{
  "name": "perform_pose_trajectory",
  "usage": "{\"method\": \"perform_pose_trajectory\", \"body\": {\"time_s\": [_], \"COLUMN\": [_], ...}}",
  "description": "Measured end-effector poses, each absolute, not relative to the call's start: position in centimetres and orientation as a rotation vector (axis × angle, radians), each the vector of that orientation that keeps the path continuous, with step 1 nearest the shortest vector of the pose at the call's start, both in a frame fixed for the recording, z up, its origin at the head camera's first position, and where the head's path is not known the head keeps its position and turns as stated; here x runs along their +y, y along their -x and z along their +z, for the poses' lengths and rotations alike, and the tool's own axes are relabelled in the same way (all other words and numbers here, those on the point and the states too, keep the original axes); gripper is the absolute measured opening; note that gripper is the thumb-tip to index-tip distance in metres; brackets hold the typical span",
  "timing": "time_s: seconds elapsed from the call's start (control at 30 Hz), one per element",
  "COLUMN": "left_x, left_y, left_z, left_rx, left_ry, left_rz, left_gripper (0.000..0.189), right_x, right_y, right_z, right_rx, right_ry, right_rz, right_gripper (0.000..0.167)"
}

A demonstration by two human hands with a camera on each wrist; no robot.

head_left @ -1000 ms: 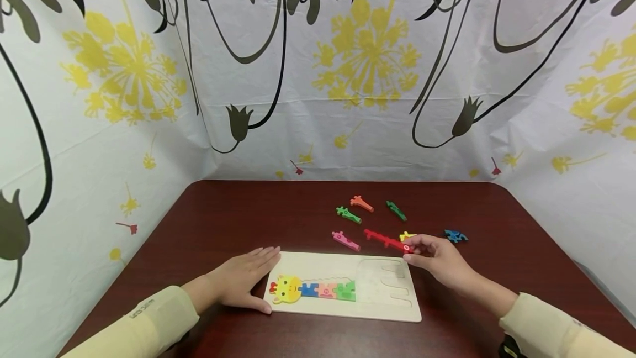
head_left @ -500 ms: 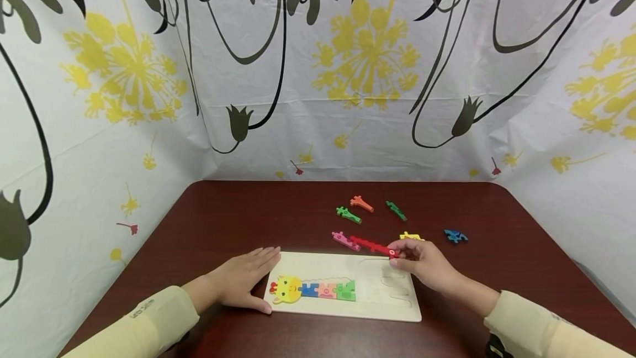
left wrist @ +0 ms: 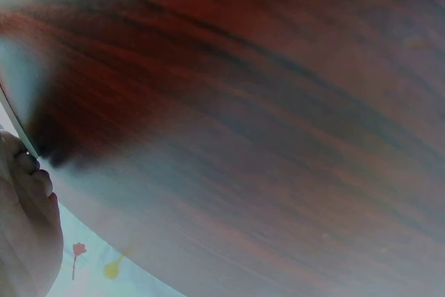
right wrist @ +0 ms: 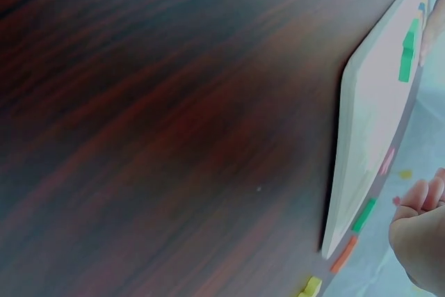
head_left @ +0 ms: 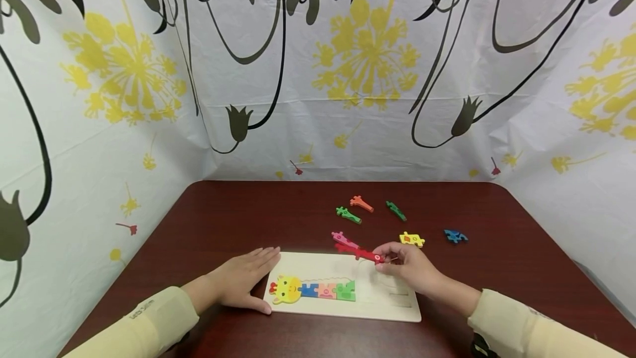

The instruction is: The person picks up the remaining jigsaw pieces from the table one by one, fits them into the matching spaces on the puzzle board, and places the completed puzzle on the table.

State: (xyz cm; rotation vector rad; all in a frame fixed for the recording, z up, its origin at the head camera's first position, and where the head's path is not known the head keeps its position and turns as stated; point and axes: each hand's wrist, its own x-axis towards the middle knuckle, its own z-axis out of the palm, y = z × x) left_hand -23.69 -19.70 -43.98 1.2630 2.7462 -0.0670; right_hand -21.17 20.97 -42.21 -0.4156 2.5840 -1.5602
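A pale wooden puzzle board (head_left: 370,315) lies near the front of the table. Along its left half sit a yellow giraffe head (head_left: 287,289) and blue, pink and green neck pieces (head_left: 327,290). My left hand (head_left: 243,279) rests flat with straight fingers at the board's left edge. Above the board's top edge my right hand (head_left: 407,263) pinches the right end of a long red puzzle piece (head_left: 358,252). That piece partly covers a pink piece (head_left: 343,238). In the right wrist view the right hand (right wrist: 423,234) shows at the edge, with the red piece hidden.
Behind the board lie loose pieces: a light green piece (head_left: 349,215), an orange piece (head_left: 361,203), a dark green piece (head_left: 396,211), a yellow piece (head_left: 412,239) and a blue piece (head_left: 455,236). A patterned cloth (head_left: 308,153) hangs around the table (head_left: 248,214).
My right hand has moved left and slightly toward me, carrying the red piece to the board's top edge. The yellow piece is now uncovered. My left hand stays put.
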Motion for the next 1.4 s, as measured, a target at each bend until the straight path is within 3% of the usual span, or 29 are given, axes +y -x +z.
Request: {"method": "perform_pose_trajectory", "body": {"time_s": [1.4], "left_x": [-19.6], "left_y": [23.6], "left_z": [-43.9], "left_rx": [2.747], "left_ry": [-1.232], "left_rz": [-0.07], "left_gripper": [0.113], "right_x": [15.9], "right_y": [21.4], "right_z": [-43.6], "right_rx": [2.489], "right_ry": [0.628], "right_rz": [-1.509], "right_gripper": [0.02]}}
